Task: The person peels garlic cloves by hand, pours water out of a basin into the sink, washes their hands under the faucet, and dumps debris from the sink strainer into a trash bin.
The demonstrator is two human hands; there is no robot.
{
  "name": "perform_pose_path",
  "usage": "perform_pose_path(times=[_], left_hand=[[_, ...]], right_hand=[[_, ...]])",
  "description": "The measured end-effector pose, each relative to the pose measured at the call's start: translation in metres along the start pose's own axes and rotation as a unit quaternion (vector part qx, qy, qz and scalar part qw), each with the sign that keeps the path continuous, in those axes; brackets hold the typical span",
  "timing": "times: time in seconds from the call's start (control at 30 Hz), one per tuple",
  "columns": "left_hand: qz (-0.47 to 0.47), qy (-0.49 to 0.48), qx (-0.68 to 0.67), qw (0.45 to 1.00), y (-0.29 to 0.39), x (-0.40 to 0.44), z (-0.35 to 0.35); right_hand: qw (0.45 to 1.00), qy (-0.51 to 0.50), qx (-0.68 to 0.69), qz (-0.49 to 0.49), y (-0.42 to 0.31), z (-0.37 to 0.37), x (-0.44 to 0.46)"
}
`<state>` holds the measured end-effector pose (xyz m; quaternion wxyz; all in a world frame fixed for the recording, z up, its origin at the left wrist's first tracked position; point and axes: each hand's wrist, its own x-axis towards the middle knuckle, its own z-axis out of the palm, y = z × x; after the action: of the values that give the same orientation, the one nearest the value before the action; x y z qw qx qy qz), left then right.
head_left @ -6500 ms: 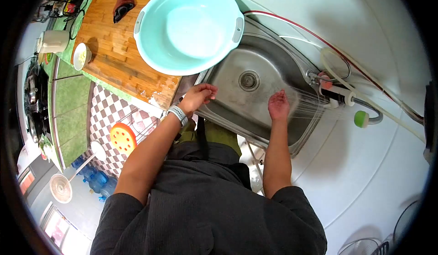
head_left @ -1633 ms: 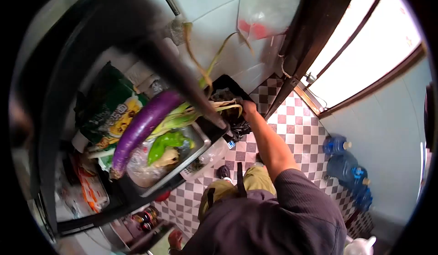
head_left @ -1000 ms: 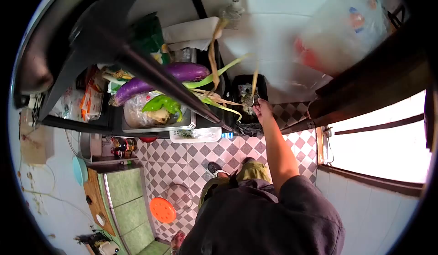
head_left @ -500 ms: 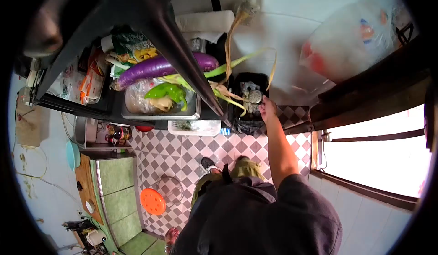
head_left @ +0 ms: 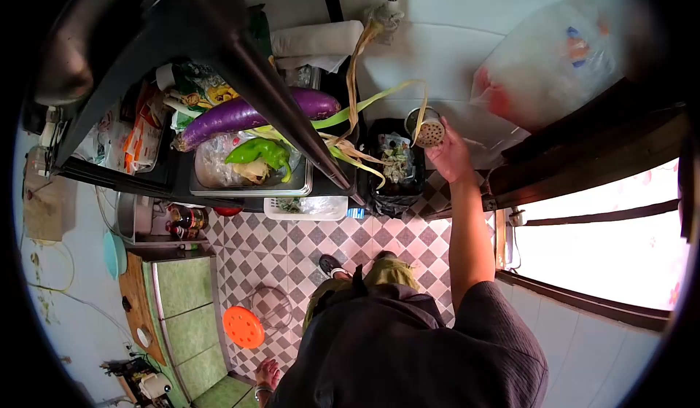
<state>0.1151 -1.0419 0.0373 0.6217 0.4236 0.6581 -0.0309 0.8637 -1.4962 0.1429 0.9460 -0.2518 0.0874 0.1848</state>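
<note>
My right hand [head_left: 450, 154] is closed on a small metal sink strainer [head_left: 430, 132], a cup with a perforated round face turned toward me. The strainer is tilted above and to the right of a black-lined trash bin [head_left: 378, 198]. Food scraps [head_left: 397, 161] and bits of plastic lie inside the bin. A dry, curling leaf [head_left: 408, 86] from the shelf arches over the bin and crosses in front of the strainer. Low at my side hangs my left hand [head_left: 267, 372], its fingers loosely bent and apart, holding nothing.
A dark shelf frame [head_left: 273, 91] stands ahead, bearing a purple eggplant [head_left: 240, 116] and green pepper [head_left: 259, 151] by a metal tray [head_left: 255, 188]. A white plastic basket [head_left: 306, 214] sits below. An orange stool [head_left: 243, 327] stands on the checkered floor. A stuffed plastic bag [head_left: 547, 65] hangs right.
My right hand has lifted the strainer from over the bin, up and to the right, and turned it so its holes show. My left hand has come further into view.
</note>
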Motion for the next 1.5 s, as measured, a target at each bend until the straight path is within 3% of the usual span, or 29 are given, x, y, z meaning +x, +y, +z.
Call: perform_pose_path(times=[0.1,0.13,0.2,0.23,0.3,0.33,0.37,0.47,0.57,0.6,0.63,0.67,0.7,0.73,0.77,0.8,0.83,0.87,0.9,0.93,0.97,1.03,1.17,1.23,1.27,1.3,1.37,1.43,1.5], left_hand=[[0.030,-0.017,0.026,0.999,0.003,-0.004,0.004],[0.063,-0.028,0.050,0.996,-0.001,-0.010,0.002],[0.046,-0.015,0.068,0.997,-0.003,-0.021,-0.001],[0.048,-0.003,0.079,0.996,0.003,-0.016,0.008],[0.060,0.004,0.086,0.994,-0.008,-0.004,-0.004],[0.096,-0.024,0.077,0.992,-0.012,-0.007,-0.009],[0.094,-0.045,0.076,0.992,-0.014,-0.005,-0.008],[0.040,-0.008,0.040,0.998,-0.014,-0.010,0.008],[0.012,0.020,0.006,1.000,-0.019,0.010,0.002],[0.020,-0.005,0.044,0.999,-0.012,0.015,-0.002],[0.025,-0.030,0.082,0.996,-0.005,0.012,0.002],[0.037,0.034,0.019,0.999,0.002,0.016,0.011],[0.038,-0.017,0.106,0.994,0.018,0.017,0.011],[0.025,0.019,0.025,0.999,0.037,0.016,0.030],[0.056,0.021,0.062,0.996,0.055,0.018,0.041],[0.136,0.007,0.015,0.991,0.061,0.045,0.043],[0.226,-0.001,0.107,0.968,0.066,0.066,0.036],[0.229,-0.040,0.135,0.963,0.096,0.048,0.065],[0.213,0.000,0.097,0.972,0.111,0.047,0.093],[0.218,-0.048,0.189,0.956,0.138,0.033,0.122],[0.217,-0.047,0.188,0.957,0.152,0.019,0.147],[0.300,-0.163,0.151,0.928,0.173,-0.004,0.191],[0.291,-0.166,0.223,0.915,0.194,-0.044,0.234],[0.276,-0.149,0.230,0.921,0.194,-0.053,0.239],[0.321,-0.199,0.226,0.898,0.192,-0.040,0.232],[0.311,-0.202,0.229,0.900,0.185,-0.041,0.232],[0.327,-0.209,0.237,0.891,0.197,-0.033,0.245],[0.388,-0.250,0.218,0.860,0.204,-0.044,0.263],[0.389,-0.240,0.304,0.836,0.217,-0.070,0.291]], right_hand=[[0.997,-0.021,0.065,0.023,0.023,-0.029,0.006],[0.997,-0.053,0.046,0.029,0.047,-0.074,0.022],[0.998,-0.018,-0.067,0.002,0.088,-0.129,0.032],[0.946,0.241,-0.216,-0.012,0.099,-0.119,0.039],[0.965,0.214,-0.153,0.012,0.085,-0.089,0.029],[0.981,0.149,-0.120,0.017,0.078,-0.088,0.027],[0.982,0.145,-0.122,0.011,0.064,-0.081,0.026],[0.995,-0.019,-0.084,0.041,0.028,-0.063,0.020],[0.998,0.042,-0.035,-0.016,0.017,0.010,-0.018],[0.993,-0.087,0.053,0.066,0.015,-0.028,-0.009],[0.993,-0.085,0.051,0.068,0.044,-0.071,0.019],[0.968,0.076,-0.239,-0.015,0.078,-0.112,0.044],[0.828,0.226,-0.504,-0.092,0.096,-0.141,0.047],[0.828,0.227,-0.505,-0.091,0.098,-0.143,0.033],[0.894,0.221,-0.385,-0.055,0.098,-0.135,0.022],[0.943,0.207,-0.260,-0.014,0.095,-0.114,0.017],[0.961,0.191,-0.199,0.004,0.090,-0.099,0.007],[0.968,0.172,-0.178,0.035,0.087,-0.101,-0.010],[0.977,0.138,-0.157,0.052,0.078,-0.098,-0.004],[0.977,0.132,-0.159,0.048,0.067,-0.091,0.000],[0.983,0.089,-0.144,0.064,0.058,-0.084,-0.007],[0.987,0.043,-0.129,0.080,0.039,-0.054,-0.021],[0.993,-0.058,-0.082,0.059,0.008,-0.019,-0.041],[0.969,-0.157,0.138,0.132,0.026,-0.056,-0.031],[0.996,-0.048,-0.076,0.022,0.057,-0.097,-0.002],[0.871,0.235,-0.427,-0.063,0.093,-0.135,0.025],[0.958,0.221,-0.181,-0.023,0.096,-0.130,-0.001],[0.976,0.168,-0.135,0.019,0.090,-0.099,-0.024],[0.986,0.130,-0.058,0.083,0.084,-0.090,-0.040]])
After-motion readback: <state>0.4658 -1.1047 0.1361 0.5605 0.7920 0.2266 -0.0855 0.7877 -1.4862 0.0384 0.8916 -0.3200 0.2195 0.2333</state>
